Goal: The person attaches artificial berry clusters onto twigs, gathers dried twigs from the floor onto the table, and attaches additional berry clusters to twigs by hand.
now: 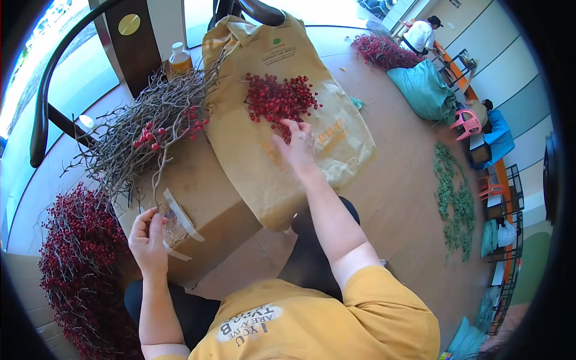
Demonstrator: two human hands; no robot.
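Note:
My left hand [149,237] pinches the lower end of a bare, forked twig [158,180], which rises in front of a heap of grey-brown branches [144,120]. Some red berries [150,137] show at that twig's upper part and by the heap. At the near edge of a pile of red berry sprigs [279,99], my right hand [298,147] has its thumb and fingers closed around a few berries. The pile lies on a flattened tan sack [240,138] with printed lettering. Under the branches and part of the sack is a cardboard box [210,204] with torn tape.
A big bundle of berry branches [84,258] stands at left. A bottle [179,59] is behind the branch heap, near a dark chair frame [54,90]. Green sprigs [454,204] lie on the floor at right. Farther back are a person [422,36], a green sack [423,90] and a pink chair [467,123].

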